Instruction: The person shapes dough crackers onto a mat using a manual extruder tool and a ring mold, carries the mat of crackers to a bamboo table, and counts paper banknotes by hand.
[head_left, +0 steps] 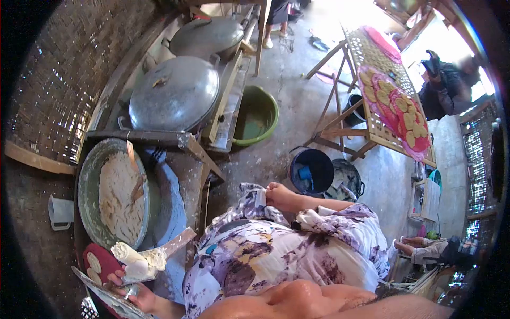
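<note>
At the lower left, my left hand (139, 300) has its fingers curled at the base of a dough-coated cylinder (127, 253); a small shiny metal piece (132, 290) shows among the fingers. A flat spatula (178, 242) smeared with dough lies against the cylinder. Beside this hand are a grey board edge (98, 287) and a red round sheet (106, 258) bearing pale dough discs. My right hand (280, 196) is closed on a fold of the patterned shirt (254, 201). A large basin (85, 212) holds pale dough (119, 194) with a wooden-handled tool (131, 154) in it.
Two big lidded pots (175, 95) stand on a wooden bench. Nearby are a green tub (273, 114), a dark bucket (316, 159) with a blue dipper, and a white jug (61, 212). A woven rack (377, 141) carries dough discs on pink sheets. Another person (446, 87) stands behind it.
</note>
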{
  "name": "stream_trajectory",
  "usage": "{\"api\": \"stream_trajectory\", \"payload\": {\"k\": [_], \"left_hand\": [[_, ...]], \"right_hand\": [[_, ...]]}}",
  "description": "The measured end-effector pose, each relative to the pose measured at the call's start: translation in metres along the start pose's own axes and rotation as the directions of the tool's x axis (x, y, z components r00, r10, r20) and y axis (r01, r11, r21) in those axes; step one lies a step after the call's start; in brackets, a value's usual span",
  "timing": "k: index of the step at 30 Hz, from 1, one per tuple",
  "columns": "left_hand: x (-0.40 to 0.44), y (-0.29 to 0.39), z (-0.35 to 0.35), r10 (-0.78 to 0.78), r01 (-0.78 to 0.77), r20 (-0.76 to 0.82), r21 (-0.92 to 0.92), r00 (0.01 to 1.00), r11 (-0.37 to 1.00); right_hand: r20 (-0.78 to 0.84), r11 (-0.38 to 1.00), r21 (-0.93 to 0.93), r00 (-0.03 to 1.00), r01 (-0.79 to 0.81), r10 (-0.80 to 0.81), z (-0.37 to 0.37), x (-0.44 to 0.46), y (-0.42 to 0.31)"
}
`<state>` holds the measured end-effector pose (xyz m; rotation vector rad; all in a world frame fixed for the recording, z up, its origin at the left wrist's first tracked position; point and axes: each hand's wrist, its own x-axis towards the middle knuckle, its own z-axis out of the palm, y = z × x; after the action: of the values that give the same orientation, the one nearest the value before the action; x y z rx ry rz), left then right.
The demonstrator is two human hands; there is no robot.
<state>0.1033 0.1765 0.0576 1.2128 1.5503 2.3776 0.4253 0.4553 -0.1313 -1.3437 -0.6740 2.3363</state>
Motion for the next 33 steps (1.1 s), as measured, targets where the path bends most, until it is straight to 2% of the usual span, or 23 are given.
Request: {"api": "stream_trajectory", "payload": {"k": [1, 4, 9, 11, 12, 13, 14, 16, 18, 20, 22, 23, 26, 30, 33], "left_hand": [[-0.001, -0.002, -0.001, -0.001, 0.001, -0.004, -0.005, 1.0, 1.0], [0.0, -0.005, -0.001, -0.002, 0.002, 0.003, -0.023, 1.0, 1.0], [0.002, -0.007, 0.002, 0.002, -0.002, 0.011, -0.044, 1.0, 0.999], [0.003, -0.011, 0.006, 0.003, -0.002, 0.014, -0.05, 1.0, 0.999], [0.003, -0.012, 0.006, 0.005, -0.004, 0.016, -0.053, 1.0, 0.999], [0.004, -0.012, 0.006, 0.005, -0.004, 0.017, -0.057, 1.0, 0.998], [0.005, -0.012, 0.006, 0.008, -0.007, 0.016, -0.058, 1.0, 0.998], [0.005, -0.011, 0.006, 0.014, -0.012, 0.017, -0.066, 1.0, 0.998], [0.003, -0.012, 0.007, 0.018, -0.018, 0.01, -0.067, 1.0, 0.998], [0.003, -0.012, 0.007, 0.021, -0.02, 0.011, -0.07, 1.0, 0.997], [0.006, -0.012, 0.009, 0.019, -0.017, 0.018, -0.069, 1.0, 0.997], [0.005, -0.011, 0.009, 0.023, -0.022, 0.013, -0.071, 1.0, 0.997], [0.007, -0.01, 0.007, 0.021, -0.02, 0.016, -0.073, 1.0, 0.997], [0.006, -0.008, 0.008, 0.029, -0.029, 0.01, -0.062, 1.0, 0.998], [0.002, -0.002, -0.001, 0.022, -0.021, 0.001, -0.057, 1.0, 0.998]], "right_hand": [[0.006, 0.999, 0.033, 0.999, -0.041, 0.04, 0.0, -0.004, -0.003], [-0.133, 0.978, -0.202, 0.987, 0.058, -0.086, 0.004, 0.004, -0.001], [-0.329, 0.947, -0.297, 0.918, 0.122, -0.221, -0.012, 0.02, 0.021], [-0.144, 0.748, -0.603, 0.885, 0.276, -0.443, -0.026, 0.023, 0.035], [-0.026, 0.601, -0.72, 0.852, 0.347, -0.524, -0.013, 0.006, 0.022], [0.147, 0.377, -0.816, 0.789, 0.438, -0.597, -0.004, -0.023, 0.014], [0.251, 0.271, -0.867, 0.834, 0.42, -0.491, -0.005, -0.032, 0.016], [0.414, 0.1, -0.883, 0.863, 0.458, -0.289, -0.014, -0.038, 0.023], [0.59, 0.166, -0.771, 0.787, 0.615, -0.18, -0.057, -0.012, 0.036], [0.671, 0.085, -0.729, 0.733, 0.679, -0.109, -0.078, 0.002, 0.045], [0.673, -0.157, -0.736, 0.736, 0.658, -0.068, -0.033, -0.034, 0.016], [0.588, -0.249, -0.784, 0.809, 0.569, -0.003, -0.021, -0.034, 0.012], [0.54, -0.146, -0.838, 0.837, 0.526, -0.088, -0.006, -0.031, 0.012], [0.305, -0.206, -0.94, 0.942, 0.273, -0.143, 0.026, -0.053, -0.009], [0.411, -0.103, -0.912, 0.894, 0.398, -0.178, 0.015, -0.022, 0.004]]}}
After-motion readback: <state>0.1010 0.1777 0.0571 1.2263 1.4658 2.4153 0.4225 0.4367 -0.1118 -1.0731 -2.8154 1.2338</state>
